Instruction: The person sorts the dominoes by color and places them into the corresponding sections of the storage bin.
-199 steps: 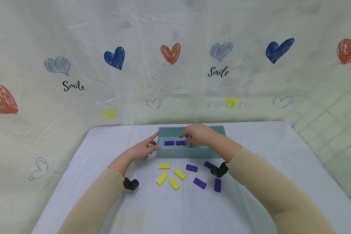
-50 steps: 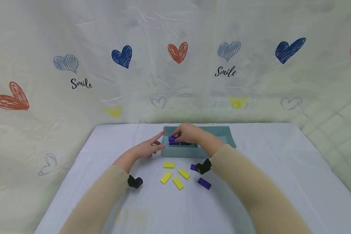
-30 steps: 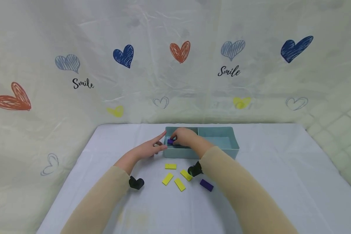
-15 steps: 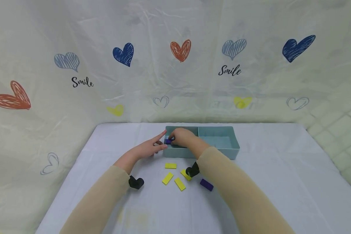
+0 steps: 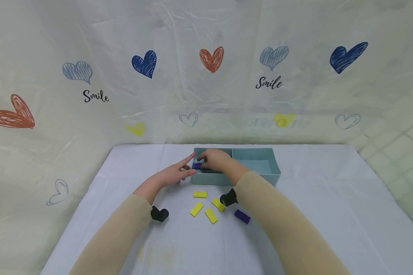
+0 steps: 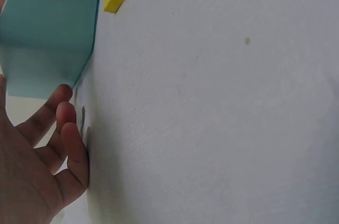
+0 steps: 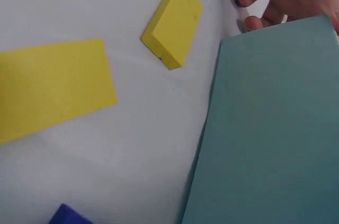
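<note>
A blue-green box (image 5: 258, 179) with a divider stands near the table's far edge. My left hand (image 5: 168, 176) spans its left end, index finger stretched to the far corner and thumb at the near one. In the left wrist view the other fingers (image 6: 77, 155) are loosely bent beside the box wall. My right hand (image 5: 217, 159) reaches into the left compartment and holds a flat purple block (image 5: 197, 166) against the left wall, thumb at its right end, index finger bent above it. The hand covers much of that compartment. The right wrist view shows the box's front wall (image 7: 275, 128).
Several yellow blocks (image 5: 211, 215) lie on the white tablecloth in front of the box. One purple block (image 5: 242, 216) lies right of them, beside my right sleeve (image 5: 278, 214). A sheet printed with hearts (image 5: 211, 59) hangs behind the table.
Several purple blocks on the table's right side have left their places. Over the last second my right hand has shifted a purple block left to the wall; its index finger has risen slightly. My left hand stays.
</note>
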The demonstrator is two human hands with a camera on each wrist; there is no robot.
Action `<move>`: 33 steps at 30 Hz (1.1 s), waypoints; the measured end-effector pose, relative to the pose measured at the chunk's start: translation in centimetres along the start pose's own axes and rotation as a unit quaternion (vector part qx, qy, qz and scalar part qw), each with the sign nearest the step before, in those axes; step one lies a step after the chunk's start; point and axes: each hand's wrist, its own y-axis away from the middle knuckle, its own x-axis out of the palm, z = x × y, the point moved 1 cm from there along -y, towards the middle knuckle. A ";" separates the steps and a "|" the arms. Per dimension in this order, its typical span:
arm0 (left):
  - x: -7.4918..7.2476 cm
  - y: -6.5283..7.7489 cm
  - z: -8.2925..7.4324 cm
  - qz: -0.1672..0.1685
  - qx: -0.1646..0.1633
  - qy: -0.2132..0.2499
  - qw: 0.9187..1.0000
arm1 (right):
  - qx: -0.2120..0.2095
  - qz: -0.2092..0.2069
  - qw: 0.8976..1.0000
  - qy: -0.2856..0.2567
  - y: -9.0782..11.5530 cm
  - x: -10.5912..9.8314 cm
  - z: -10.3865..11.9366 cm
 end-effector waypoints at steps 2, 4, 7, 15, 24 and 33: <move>0.0 0.0 0.0 -0.001 -0.003 -0.001 1.000 | 0.001 -0.004 1.000 -0.004 0.4 -0.4 -0.1; 0.0 -0.1 0.0 -0.003 -0.005 -0.002 1.000 | 0.004 -0.009 1.000 -0.005 0.9 -0.7 -0.2; 0.1 -0.2 0.1 -0.001 -0.008 -0.003 1.000 | 0.008 -0.015 1.000 -0.003 1.8 -1.3 -0.3; 0.3 -0.2 0.2 0.002 -0.010 0.009 1.000 | -0.001 -0.035 0.999 -0.006 4.7 -2.9 -0.8; 0.3 -0.1 0.0 -0.007 -0.011 0.003 1.000 | -0.003 -0.044 0.999 -0.013 9.3 -4.1 -1.8; 0.2 0.0 -0.1 -0.007 -0.006 0.000 1.000 | -0.023 -0.079 0.996 -0.038 15.0 -3.6 -3.8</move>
